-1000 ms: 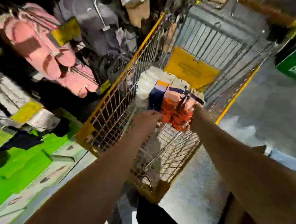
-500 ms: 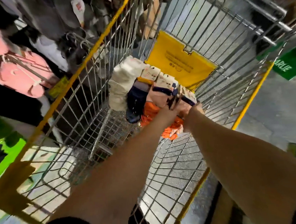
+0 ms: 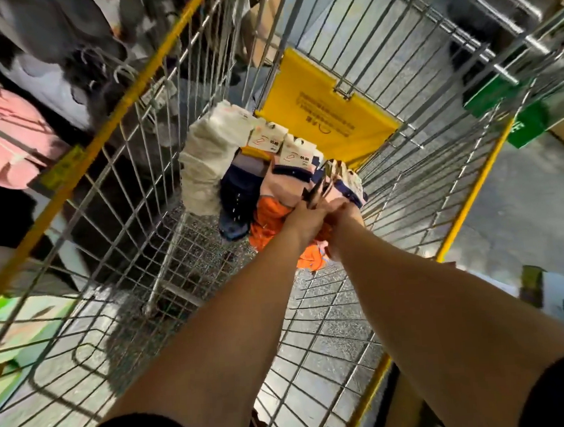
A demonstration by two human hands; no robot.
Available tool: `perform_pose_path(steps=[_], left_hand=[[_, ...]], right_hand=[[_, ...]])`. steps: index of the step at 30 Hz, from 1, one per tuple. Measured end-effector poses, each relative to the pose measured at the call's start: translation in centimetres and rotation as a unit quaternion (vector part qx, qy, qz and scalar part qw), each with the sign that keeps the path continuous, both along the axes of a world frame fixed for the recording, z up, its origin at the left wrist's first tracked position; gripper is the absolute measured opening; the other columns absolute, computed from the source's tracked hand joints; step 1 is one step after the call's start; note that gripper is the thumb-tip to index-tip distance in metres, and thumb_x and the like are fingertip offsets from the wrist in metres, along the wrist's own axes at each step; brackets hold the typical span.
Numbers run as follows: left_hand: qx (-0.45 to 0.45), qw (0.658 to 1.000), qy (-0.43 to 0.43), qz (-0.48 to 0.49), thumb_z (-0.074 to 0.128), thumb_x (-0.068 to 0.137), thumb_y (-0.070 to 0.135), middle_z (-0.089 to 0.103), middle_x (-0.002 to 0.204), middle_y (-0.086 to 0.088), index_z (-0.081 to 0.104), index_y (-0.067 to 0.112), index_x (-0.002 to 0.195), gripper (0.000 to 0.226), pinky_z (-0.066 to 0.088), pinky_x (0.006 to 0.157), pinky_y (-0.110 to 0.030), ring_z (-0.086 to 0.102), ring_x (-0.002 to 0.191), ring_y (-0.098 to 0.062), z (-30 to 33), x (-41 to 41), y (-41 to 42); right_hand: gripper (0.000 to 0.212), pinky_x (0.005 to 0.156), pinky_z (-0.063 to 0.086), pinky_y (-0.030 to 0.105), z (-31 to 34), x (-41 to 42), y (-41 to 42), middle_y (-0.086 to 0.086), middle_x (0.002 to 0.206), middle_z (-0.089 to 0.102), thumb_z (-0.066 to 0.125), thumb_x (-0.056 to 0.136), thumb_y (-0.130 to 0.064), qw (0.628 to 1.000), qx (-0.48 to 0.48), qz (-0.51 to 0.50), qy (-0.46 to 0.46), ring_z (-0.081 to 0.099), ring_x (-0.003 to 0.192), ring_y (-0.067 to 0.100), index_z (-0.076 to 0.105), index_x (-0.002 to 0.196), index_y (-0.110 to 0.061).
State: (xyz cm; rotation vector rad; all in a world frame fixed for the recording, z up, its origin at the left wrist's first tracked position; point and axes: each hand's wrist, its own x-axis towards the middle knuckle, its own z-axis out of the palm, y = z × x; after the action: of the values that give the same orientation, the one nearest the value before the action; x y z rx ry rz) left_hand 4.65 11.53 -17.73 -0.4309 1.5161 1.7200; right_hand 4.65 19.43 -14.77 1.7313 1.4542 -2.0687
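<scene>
Left hand point(image 3: 307, 216) and right hand point(image 3: 345, 214) curl, seemingly pinching soft pink navy-trimmed sock pack point(image 3: 337, 191); long axis points toward flat yellow plastic panel point(image 3: 317, 112).

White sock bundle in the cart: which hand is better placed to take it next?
Probably left. The left hand, gripping a sock pack, lies on the side of the white sock bundle; the right hand is beyond it and would have to cross over.

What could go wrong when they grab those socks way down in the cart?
The dark hooks where the left hand and right hand meet might snag on the wire cart. Pulling one pack could also tumble the leaning white socks beside it.
</scene>
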Motion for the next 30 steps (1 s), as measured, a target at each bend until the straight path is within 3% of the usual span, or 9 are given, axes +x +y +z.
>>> perform_pose_path(steps=[3, 5, 7, 12, 17, 20, 22, 26, 30], left_hand=[[-0.004, 1.000, 0.020, -0.011, 0.074, 0.085, 0.052, 0.072, 0.108, -0.009, 0.063, 0.014, 0.116, 0.050, 0.055, 0.070, -0.034, 0.069, 0.092, -0.028, 0.2, -0.1, 0.1], [-0.020, 0.999, 0.037, -0.021, 0.070, 0.088, 0.052, 0.071, 0.107, -0.009, 0.062, 0.011, 0.116, 0.050, 0.057, 0.076, -0.038, 0.068, 0.093, -0.028, 1.5, -0.1, 0.0], [-0.043, 0.997, 0.051, -0.031, 0.070, 0.085, 0.059, 0.068, 0.110, -0.008, 0.058, 0.012, 0.121, 0.061, 0.058, 0.087, -0.043, 0.066, 0.098, -0.028, 3.1, 0.0, -0.1], [-0.077, 0.989, 0.119, -0.052, 0.058, 0.098, 0.027, 0.062, 0.101, -0.005, 0.058, 0.010, 0.113, 0.023, 0.048, 0.091, -0.034, 0.059, 0.097, -0.023, 8.0, 0.4, -0.8], [-0.110, 0.974, 0.188, -0.062, 0.052, 0.101, 0.018, 0.051, 0.080, -0.002, 0.056, 0.010, 0.114, 0.015, 0.034, 0.043, -0.011, 0.050, 0.073, -0.018, 14.6, 2.8, -3.3], [-0.106, 0.970, 0.208, -0.066, 0.053, 0.102, 0.021, 0.060, 0.109, -0.005, 0.055, 0.010, 0.130, 0.030, 0.045, 0.067, -0.018, 0.061, 0.099, -0.016, 18.1, 5.5, -5.2], [-0.091, 0.972, 0.208, -0.060, 0.050, 0.104, 0.011, 0.060, 0.108, -0.005, 0.056, 0.007, 0.125, 0.023, 0.045, 0.065, -0.007, 0.066, 0.086, -0.002, 20.5, 7.5, -6.7], [-0.083, 0.951, 0.287, -0.076, 0.052, 0.102, 0.007, 0.056, 0.121, -0.003, 0.048, -0.001, 0.140, 0.039, 0.036, 0.064, -0.002, 0.052, 0.111, -0.011, 24.9, 13.3, -10.4], [-0.117, 0.945, 0.303, -0.032, 0.062, 0.096, 0.020, 0.065, 0.129, -0.012, 0.056, 0.007, 0.134, 0.041, 0.044, 0.087, -0.025, 0.061, 0.116, -0.024, 27.7, 20.7, -15.8]], right_hand=[[0.028, 0.058, 0.039, 0.026, 0.7, -0.1, 0.2, 0.029, 0.145, 0.048, 0.032, 0.107, -0.013, 1.000, 0.010, 0.012, -0.018, 0.044, 0.062, 0.020, 0.058, 0.103, -0.004], [0.029, 0.054, 0.045, 0.027, 1.3, 0.1, 0.2, 0.020, 0.104, 0.069, 0.033, 0.106, -0.018, 0.998, 0.033, 0.036, -0.037, 0.052, 0.058, 0.022, 0.050, 0.083, -0.014], [0.031, 0.055, 0.050, 0.026, 3.1, 0.6, 0.1, 0.006, 0.073, 0.068, 0.040, 0.104, -0.026, 0.998, 0.031, 0.029, -0.046, 0.061, 0.059, 0.018, 0.055, 0.081, -0.013], [0.033, 0.090, 0.053, 0.035, 7.8, 1.5, 0.2, 0.000, 0.067, 0.051, 0.051, 0.097, -0.027, 1.000, -0.008, -0.005, -0.004, 0.055, 0.067, 0.019, 0.046, 0.065, -0.017], [0.027, 0.077, 0.053, 0.036, 12.1, 4.4, 0.2, 0.006, 0.070, 0.065, 0.044, 0.100, -0.028, 0.991, -0.077, 0.051, 0.097, 0.062, 0.070, 0.025, 0.057, 0.079, -0.017], [0.036, 0.091, 0.049, 0.044, 15.0, 7.1, -0.7, 0.015, 0.095, 0.073, 0.035, 0.102, -0.029, 0.974, -0.113, 0.085, 0.178, 0.068, 0.086, 0.032, 0.065, 0.105, -0.010], [0.052, 0.101, 0.045, 0.048, 16.7, 8.9, -1.0, 0.016, 0.116, 0.071, 0.031, 0.105, -0.041, 0.963, -0.132, 0.088, 0.219, 0.070, 0.101, 0.034, 0.072, 0.112, -0.009], [0.061, 0.079, 0.060, 0.041, 21.3, 13.3, -2.9, 0.013, 0.106, 0.076, 0.038, 0.096, -0.060, 0.946, -0.178, 0.125, 0.240, 0.074, 0.093, 0.029, 0.076, 0.106, -0.013], [0.072, 0.050, 0.057, 0.027, 25.4, 18.0, -8.1, 0.011, 0.076, 0.076, 0.028, 0.105, -0.044, 0.927, -0.196, 0.189, 0.256, 0.075, 0.067, 0.022, 0.080, 0.073, -0.007]])
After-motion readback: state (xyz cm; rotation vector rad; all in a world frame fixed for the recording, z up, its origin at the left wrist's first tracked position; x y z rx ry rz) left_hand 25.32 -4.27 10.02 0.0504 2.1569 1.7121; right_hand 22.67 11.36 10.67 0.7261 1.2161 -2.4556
